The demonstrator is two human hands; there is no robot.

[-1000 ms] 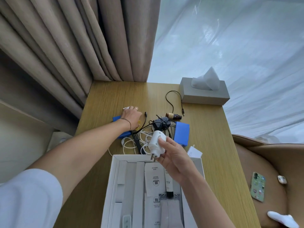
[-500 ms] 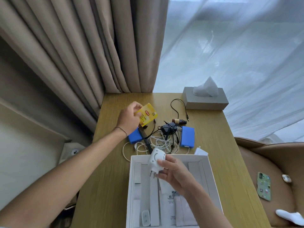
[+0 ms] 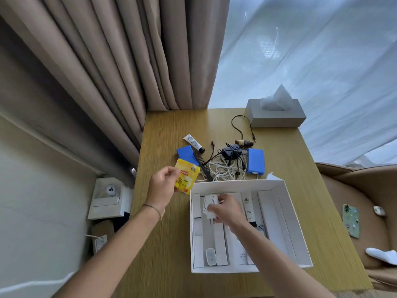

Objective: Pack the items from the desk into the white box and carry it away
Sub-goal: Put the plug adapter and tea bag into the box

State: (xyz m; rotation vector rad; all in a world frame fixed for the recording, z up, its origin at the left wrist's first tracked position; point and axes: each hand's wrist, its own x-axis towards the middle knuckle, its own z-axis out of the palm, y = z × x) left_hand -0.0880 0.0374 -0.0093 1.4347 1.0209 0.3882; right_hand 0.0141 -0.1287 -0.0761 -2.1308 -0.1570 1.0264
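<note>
The open white box (image 3: 300, 239) lies on the wooden desk (image 3: 163, 244) near its front, with white packets and a small white case inside. My right hand (image 3: 227, 208) grips a white plug adapter (image 3: 209, 206) low inside the box's left part. My left hand (image 3: 162, 186) pinches a yellow tea-bag packet (image 3: 186, 178) just left of the box's far-left corner. Behind the box lie a blue block (image 3: 187, 154), a white tube (image 3: 194, 143), a black comb (image 3: 203, 166), tangled white cables (image 3: 223, 172), a black charger (image 3: 231, 152), a second blue block (image 3: 255, 161) and a small brown bottle (image 3: 243, 143).
A grey tissue box (image 3: 277, 118) stands at the desk's far right corner, a black cable (image 3: 241, 127) beside it. Curtains hang behind the desk. A tan chair (image 3: 365, 214) on the right holds a phone (image 3: 350, 220). Boxes sit on the floor at the left (image 3: 107, 198).
My right hand has lowered the white adapter into the box. My left hand has lifted the yellow packet off the desk and brought it toward the box's left corner. The camera tilted down.
</note>
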